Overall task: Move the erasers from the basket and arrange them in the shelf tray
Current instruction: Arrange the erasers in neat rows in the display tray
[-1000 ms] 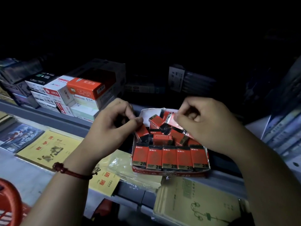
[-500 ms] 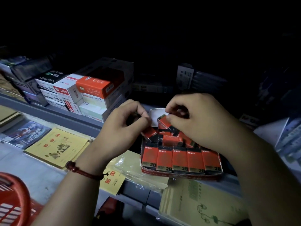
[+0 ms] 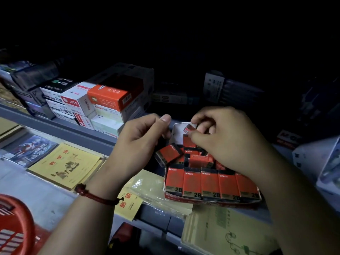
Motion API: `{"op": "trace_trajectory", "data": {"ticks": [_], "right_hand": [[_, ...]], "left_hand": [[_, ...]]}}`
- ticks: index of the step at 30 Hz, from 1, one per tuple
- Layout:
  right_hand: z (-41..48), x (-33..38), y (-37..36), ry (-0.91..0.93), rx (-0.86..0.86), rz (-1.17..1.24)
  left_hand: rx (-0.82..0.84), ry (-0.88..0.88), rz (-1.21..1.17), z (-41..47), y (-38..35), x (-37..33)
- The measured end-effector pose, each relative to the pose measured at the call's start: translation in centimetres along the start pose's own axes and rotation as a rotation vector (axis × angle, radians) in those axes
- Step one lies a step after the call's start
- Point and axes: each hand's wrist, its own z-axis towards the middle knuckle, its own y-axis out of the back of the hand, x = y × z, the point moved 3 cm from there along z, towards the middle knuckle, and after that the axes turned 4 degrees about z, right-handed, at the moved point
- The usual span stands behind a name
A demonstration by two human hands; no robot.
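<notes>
The tray (image 3: 211, 199) is a shallow cardboard box that sits on the grey shelf (image 3: 73, 130), right of centre. A front row of five erasers (image 3: 209, 183) stands upright against its near wall, side by side and touching, each marked "2B". Behind this row, loose erasers (image 3: 201, 160) lie in an unordered heap.

The right hand (image 3: 226, 142) is over the rear half of the tray. Its thumb and fingers are curled and pinch one raised eraser (image 3: 189, 128) above the heap, close to the white rear flap of the tray.

The left hand (image 3: 139, 142) is at the left edge of the tray, with the thumb extended upward and the fingers curled inward. A tilted eraser (image 3: 168, 153) sits just below these fingers, over the left wall of the tray. Whether the fingers grip it cannot be determined. A red cord bracelet (image 3: 97, 196) is on the left wrist.

The red basket (image 3: 16, 227) is at the lower left corner, well apart from the tray; its contents are not readable.

Stacked stationery boxes (image 3: 110, 100) stand on the shelf to the left of the hands. Yellow booklets (image 3: 66, 164) lie on a lower level in front of them.
</notes>
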Motion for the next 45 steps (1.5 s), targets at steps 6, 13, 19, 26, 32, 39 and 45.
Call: {"op": "trace_trajectory", "data": {"ticks": [6, 13, 19, 26, 32, 39, 45], "right_hand": [[0.0, -0.4, 0.4, 0.024, -0.11, 0.185], [0.2, -0.8, 0.5, -0.005, -0.127, 0.18], [0.1, -0.7, 0.5, -0.003, -0.118, 0.194], [0.2, -1.1, 0.2, -0.014, -0.115, 0.187], [0.4, -1.2, 0.1, -0.014, -0.126, 0.179], [0.3, -1.2, 0.0, -0.01, -0.133, 0.177], [0.4, -1.1, 0.1, -0.014, -0.133, 0.176]], "left_hand": [[-0.115, -0.038, 0.002, 0.3, -0.4, 0.1], [0.096, 0.078, -0.007, 0.0, -0.9, 0.2], [0.081, 0.118, 0.065, 1.4, -0.1, -0.4], [0.158, 0.04, 0.461, 3.2, 0.2, -0.3], [0.308, 0.118, 0.556, 4.0, -0.7, -0.9], [0.272, 0.068, 0.652, 3.8, -1.3, -1.2], [0.237, -0.013, 0.643, 3.6, -0.9, -1.8]]}}
